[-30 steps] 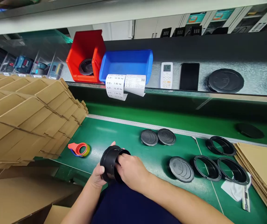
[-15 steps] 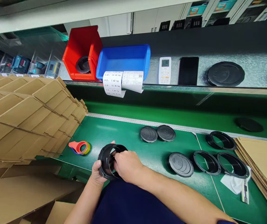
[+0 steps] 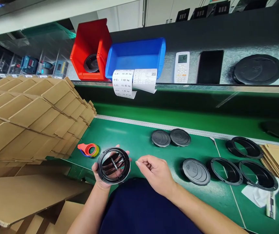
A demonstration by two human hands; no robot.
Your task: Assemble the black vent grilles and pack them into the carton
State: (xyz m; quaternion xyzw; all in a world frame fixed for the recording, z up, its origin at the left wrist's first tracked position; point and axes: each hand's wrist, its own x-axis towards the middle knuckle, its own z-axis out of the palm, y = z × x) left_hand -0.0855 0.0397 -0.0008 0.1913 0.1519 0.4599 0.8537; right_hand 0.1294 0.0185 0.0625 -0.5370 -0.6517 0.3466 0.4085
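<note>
Black vent ring point(image 3: 113, 165) | left grip point(image 3: 101, 175) holding it | right grip point(image 3: 155, 172) released | three rings point(image 3: 212, 169), three discs point(image 3: 160, 138)

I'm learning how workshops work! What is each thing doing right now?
Left hand: holding the vent up.
Black round plastic vent: facing up, angled slats inside.
Right hand: open, touching nothing.
Grey round plastic cover: lying flat on the green bench.
Black plastic ring: lying flat.
White plastic air-conditioner remote: screen lit.
Black glass smartphone: screen dark.
Brown cardboard dividers: stacked, slotted together.
</note>
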